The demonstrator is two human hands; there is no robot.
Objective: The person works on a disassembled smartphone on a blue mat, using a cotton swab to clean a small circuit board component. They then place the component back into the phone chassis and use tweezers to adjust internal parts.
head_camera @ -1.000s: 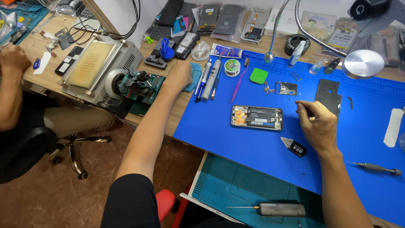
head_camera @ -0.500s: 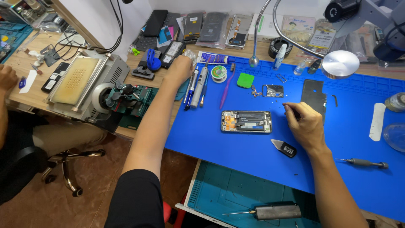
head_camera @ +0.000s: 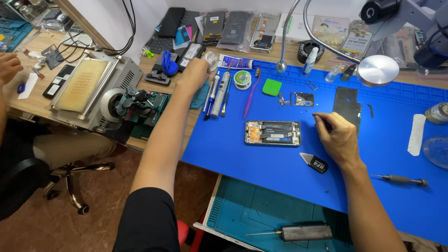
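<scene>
The left hand (head_camera: pixel 195 73) is reaching far out to the row of tools at the mat's left edge, fingers curled down over something beside the pens (head_camera: pixel 217 88); whether it is gripping anything I cannot tell, since the palm is hiding it; the right hand (head_camera: pixel 337 137) is resting on the blue mat (head_camera: pixel 261 163) just right of the opened phone (head_camera: pixel 272 133), fingers pinched narrow on what looks like a small dark tool or part, too small to name. The phone is lying flat, back off, mid-mat, between the two hands; it is sitting loose, so the right hand would do well to be steadying it and keeping its pinched piece low over the mat, where a dropped screw is staying findable; the long reach is better made slowly, as the arm is crossing above the clamp (head_camera: pixel 140 105) and the mat's edge. Around the phone, the back cover (head_camera: pixel 346 105) and a small board (head_camera: pixel 302 99) are lying just beyond it; a pry pick (head_camera: pixel 313 162) is sitting close below the right hand; a screwdriver (head_camera: pixel 399 179) is lying well to the right; a lamp head (head_camera: pixel 378 70) is hanging over the far side; another person's hand (head_camera: pixel 9 67) is working at the far left.
</scene>
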